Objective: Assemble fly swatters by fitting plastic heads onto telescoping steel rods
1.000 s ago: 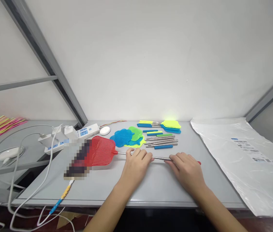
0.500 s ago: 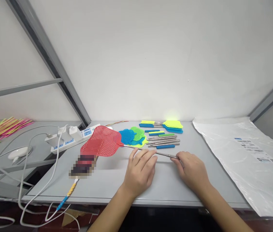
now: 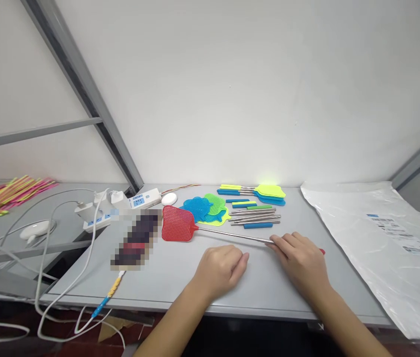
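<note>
A red fly swatter (image 3: pixel 178 224) with a thin metal rod lies across the middle of the table in the head view, its mesh head to the left. My right hand (image 3: pixel 301 258) is closed around the handle end, and a bit of red shows past the hand. My left hand (image 3: pixel 221 271) is curled into a fist just below the rod, apart from it, with nothing visible in it. Behind the swatter are loose blue and green swatter heads (image 3: pixel 215 204), several metal rods (image 3: pixel 256 217) and coloured handle sleeves (image 3: pixel 258 226).
Assembled yellow and blue swatters (image 3: pixel 271 191) lie against the wall. A white plastic mailer bag (image 3: pixel 358 248) covers the right side. A power strip (image 3: pixel 145 198) with plugs and cables, a round white object (image 3: pixel 169 199) and a pixelated phone-like item (image 3: pixel 135 243) are on the left.
The swatter's red head has dropped lower and appears smaller, now close to the tabletop. My left hand has come off the rod and curled up. My right hand has shifted slightly right.
</note>
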